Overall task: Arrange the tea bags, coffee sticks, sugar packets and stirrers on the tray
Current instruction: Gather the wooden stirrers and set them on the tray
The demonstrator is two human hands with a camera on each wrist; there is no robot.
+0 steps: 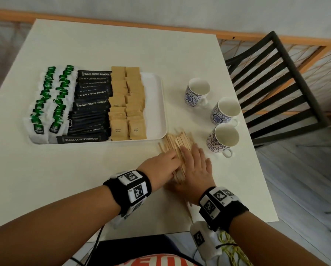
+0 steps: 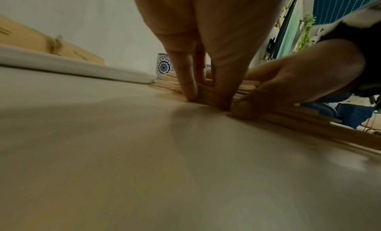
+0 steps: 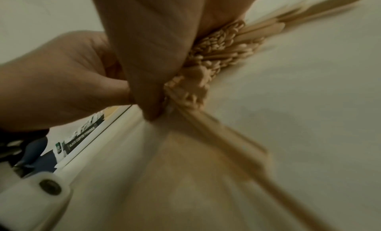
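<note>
head: even soft daylight, counter (image 1: 122,45) bright, frame edges bowed (wide lens) | left wrist: dim, yellowish, soft shadow mid-counter, near counter unfocused | right wrist: dim, stirrers (image 3: 216,43) motion-blurred, counter's near part smeared

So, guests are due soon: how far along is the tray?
Done: tea bags, black coffee sticks and brown sugar packets sit in rows on the white tray. In hand: the left hand and right hand bunch the wooden stirrers on the table beside it. Left: moving them onto the tray's bare right strip, probably.
</note>
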